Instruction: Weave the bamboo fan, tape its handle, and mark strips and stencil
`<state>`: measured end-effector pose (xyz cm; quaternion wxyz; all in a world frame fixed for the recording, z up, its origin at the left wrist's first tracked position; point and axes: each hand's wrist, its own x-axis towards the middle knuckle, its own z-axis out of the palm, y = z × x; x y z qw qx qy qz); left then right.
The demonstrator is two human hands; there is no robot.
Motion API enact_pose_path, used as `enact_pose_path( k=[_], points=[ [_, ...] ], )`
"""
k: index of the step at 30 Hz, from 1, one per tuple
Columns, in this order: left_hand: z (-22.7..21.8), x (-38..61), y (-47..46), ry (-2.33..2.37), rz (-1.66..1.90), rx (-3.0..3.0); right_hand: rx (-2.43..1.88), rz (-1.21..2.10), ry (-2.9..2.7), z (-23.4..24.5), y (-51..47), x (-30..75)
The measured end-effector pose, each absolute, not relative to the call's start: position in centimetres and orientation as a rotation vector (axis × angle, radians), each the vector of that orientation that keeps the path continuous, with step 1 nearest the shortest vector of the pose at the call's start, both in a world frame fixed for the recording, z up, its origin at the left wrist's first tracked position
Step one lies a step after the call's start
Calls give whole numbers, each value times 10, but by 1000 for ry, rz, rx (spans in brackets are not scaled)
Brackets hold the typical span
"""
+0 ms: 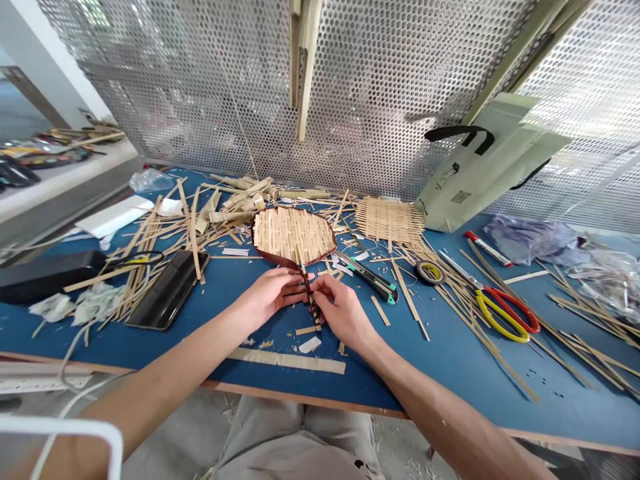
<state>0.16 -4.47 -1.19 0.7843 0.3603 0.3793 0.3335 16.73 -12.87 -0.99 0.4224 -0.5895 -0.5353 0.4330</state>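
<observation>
Woven fan: handle pointed at person; long axis ran outward, slightly left.
Left hand: fingers held handle.
Right hand: pinched handle.

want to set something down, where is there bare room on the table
The blue table is mostly bare between the phone and the left forearm, and between the right forearm and the strips by the scissors. It is crowded behind the woven fan, where sticks lie heaped, and left of the phone.
</observation>
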Motion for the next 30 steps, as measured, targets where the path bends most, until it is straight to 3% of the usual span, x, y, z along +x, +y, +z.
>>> enact_pose_path(
  k=[4,16,30],
  points=[
    [-14,5,-46,910,689,910,-1399,1223,-1177,-11,-125,163],
    [0,-12,-51,926,643,1489,-1430,1223,-1125,-10,-124,164],
    [-9,-8,-43,981,759,1554,-1464,1194,-1185,-9,-125,165]
  ],
)
